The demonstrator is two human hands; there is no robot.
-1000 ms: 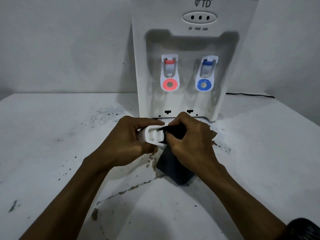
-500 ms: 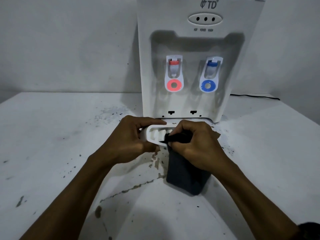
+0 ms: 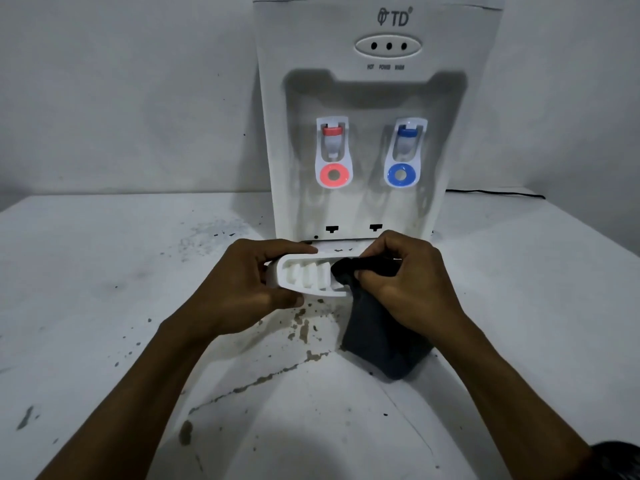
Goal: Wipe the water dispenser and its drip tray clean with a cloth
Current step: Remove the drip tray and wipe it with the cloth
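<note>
Left hand (image 3: 239, 289) grips the drip tray (image 3: 304, 277) off the water dispenser (image 3: 377, 133); right hand (image 3: 401, 285), fingers pinched on the dark cloth (image 3: 374, 337), has pushed it deeper between the tray's ribs: tray-cleaning underway.

Stained white table (image 3: 104, 271) under water dispenser (image 3: 377, 98)

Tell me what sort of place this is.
Probably a plain utility or pantry corner: a countertop water dispenser on a stained, chipped white counter against a bare grey wall, its power cord trailing behind.
</note>
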